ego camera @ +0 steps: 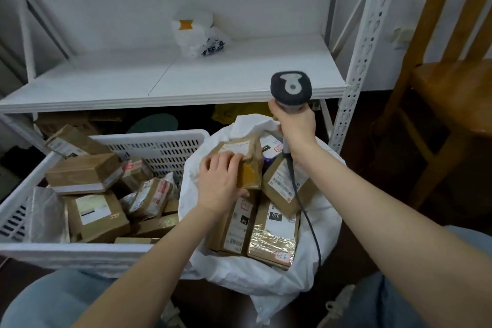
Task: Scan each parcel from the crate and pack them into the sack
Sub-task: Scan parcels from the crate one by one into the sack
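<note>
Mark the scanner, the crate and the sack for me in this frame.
scanner (291,87), head view, on its dark head.
crate (149,136), head view, on its white back rim.
sack (239,278), head view, on the bare white front fold below the parcels.

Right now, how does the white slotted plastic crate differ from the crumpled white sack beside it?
The white slotted plastic crate is rigid and straight-walled; the crumpled white sack is soft and sagging. The crate's parcels lie jumbled; the sack's sit packed close together. Both are white and hold brown taped parcels.
</note>
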